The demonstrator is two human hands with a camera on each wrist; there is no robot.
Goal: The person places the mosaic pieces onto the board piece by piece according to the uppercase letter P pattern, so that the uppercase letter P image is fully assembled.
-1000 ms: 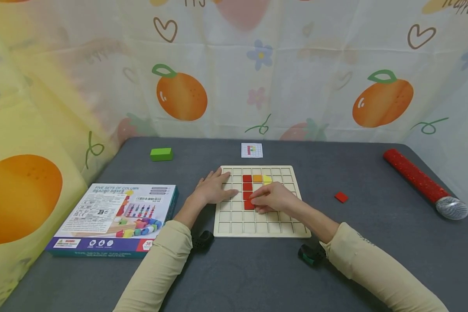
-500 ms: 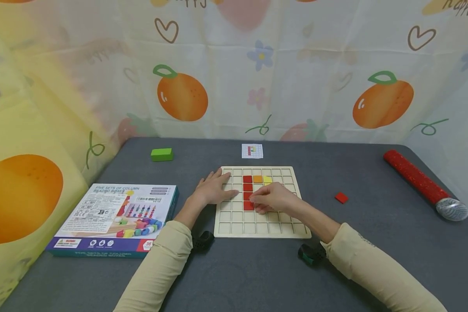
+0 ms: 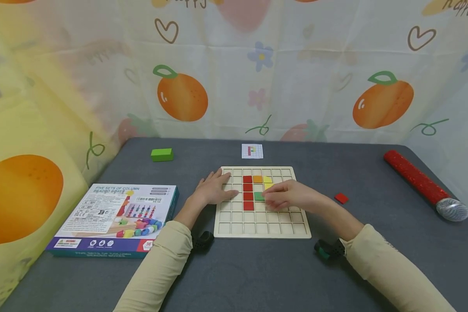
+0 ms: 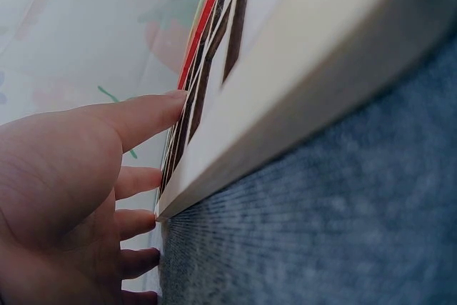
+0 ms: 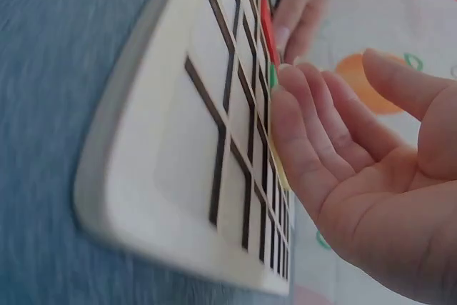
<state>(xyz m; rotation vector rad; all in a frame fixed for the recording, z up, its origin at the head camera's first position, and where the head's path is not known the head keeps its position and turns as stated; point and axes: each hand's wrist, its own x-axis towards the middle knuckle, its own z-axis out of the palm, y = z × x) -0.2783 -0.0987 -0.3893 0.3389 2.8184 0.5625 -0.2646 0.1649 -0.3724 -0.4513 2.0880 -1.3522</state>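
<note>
A pale wooden grid board lies flat on the table. My left hand rests on its left edge with the fingers spread; in the left wrist view the thumb touches the top face. A column of several red tiles sits in the grid, with an orange tile and a yellow tile beside its top. One green tile lies right of the red column. My right hand hovers at its right side, thumb apart from the fingers, holding nothing visible. It partly covers another yellow tile.
A small pattern card lies behind the board. To the left are a green block and a printed toy box. On the right lie a loose red tile and a red microphone.
My right hand has moved to the right, off the spot beside the red column. The green tile is now uncovered there. My left hand has stayed in place.
</note>
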